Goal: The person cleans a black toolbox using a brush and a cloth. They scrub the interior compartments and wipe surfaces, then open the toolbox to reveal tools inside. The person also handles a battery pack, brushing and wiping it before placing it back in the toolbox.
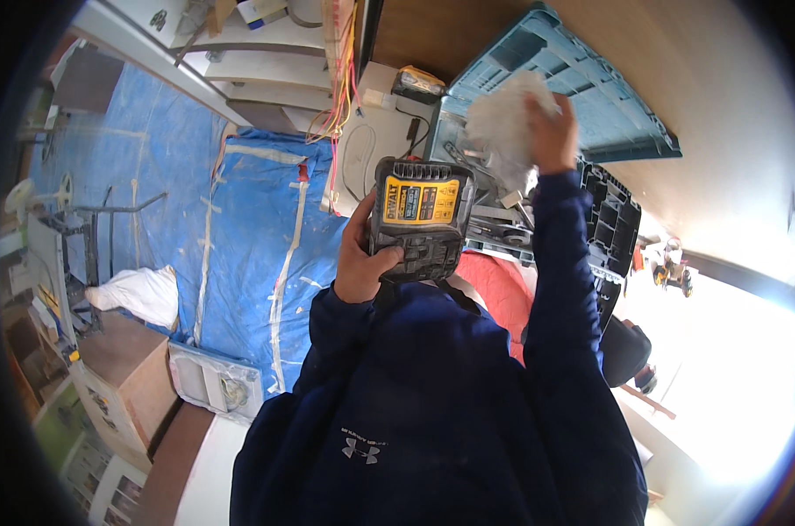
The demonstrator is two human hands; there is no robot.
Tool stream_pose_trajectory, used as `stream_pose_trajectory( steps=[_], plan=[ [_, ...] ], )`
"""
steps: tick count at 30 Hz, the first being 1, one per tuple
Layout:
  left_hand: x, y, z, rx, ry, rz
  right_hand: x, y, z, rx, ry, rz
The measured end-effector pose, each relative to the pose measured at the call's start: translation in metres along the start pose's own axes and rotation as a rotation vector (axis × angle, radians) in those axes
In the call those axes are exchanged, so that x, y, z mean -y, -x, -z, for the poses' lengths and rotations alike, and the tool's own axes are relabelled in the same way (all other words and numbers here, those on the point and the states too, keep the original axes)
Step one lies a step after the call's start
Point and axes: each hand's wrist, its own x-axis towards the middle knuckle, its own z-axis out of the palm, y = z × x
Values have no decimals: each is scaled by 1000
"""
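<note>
My left hand (367,254) grips a black battery charger (419,241) with a yellow label, thumb on its lower part. Up and to the right, my right hand (551,131) is closed on a crumpled whitish plastic bag or cloth (494,123), which I cannot make out clearly. Behind it stands an open teal plastic case (634,136) with assorted metal tools (507,232) inside, partly hidden by the bag and my arm. A black slotted plastic case (616,210) lies beside it on the right.
Blue taped sheeting (253,219) covers the left, with a white cloth (143,294) on it. Colored wires (345,88) hang at top centre. A yellow-black item (419,83) sits behind the charger. A red padded item (494,294) lies below the tools; a wooden cabinet (117,386) stands lower left.
</note>
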Motion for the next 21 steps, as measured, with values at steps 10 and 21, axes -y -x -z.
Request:
stream_pose_trajectory(
  steps=[10,21],
  plan=[
    [-27,2,-21,201,549,-34,22,157,5,464,-1096,-386],
    [-76,23,-88,298,-630,-469,24,216,38,494,-1074,-310]
  ],
)
